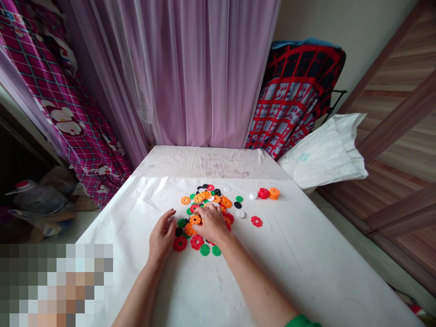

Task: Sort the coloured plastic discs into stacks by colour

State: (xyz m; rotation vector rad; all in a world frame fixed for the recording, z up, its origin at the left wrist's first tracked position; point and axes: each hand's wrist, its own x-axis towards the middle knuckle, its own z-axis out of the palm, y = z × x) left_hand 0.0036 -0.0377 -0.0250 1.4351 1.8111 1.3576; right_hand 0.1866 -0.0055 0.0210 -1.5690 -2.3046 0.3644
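A loose pile of flower-shaped plastic discs, with orange [198,198], red [197,242], green [205,250], black and white ones, lies on the white-covered table [112,227]. My right hand [213,222] reaches over the middle of the pile, its fingers bent down among the discs; whether it grips one is hidden. At the pile's left edge is my left hand [162,237], fingers apart and curved, holding nothing. Right of the pile, a single red disc [256,221] lies flat. Farther back on the right, a white cluster [253,195], a red cluster [263,193] and an orange cluster [274,193] sit in a row.
A white bag [327,152] leans at the table's back right corner. Purple curtains [211,72] hang behind the table, and a red checked cloth [289,100] hangs beside them. On the floor at the left stands a plastic bottle [41,197]. A blurred patch covers the lower left.
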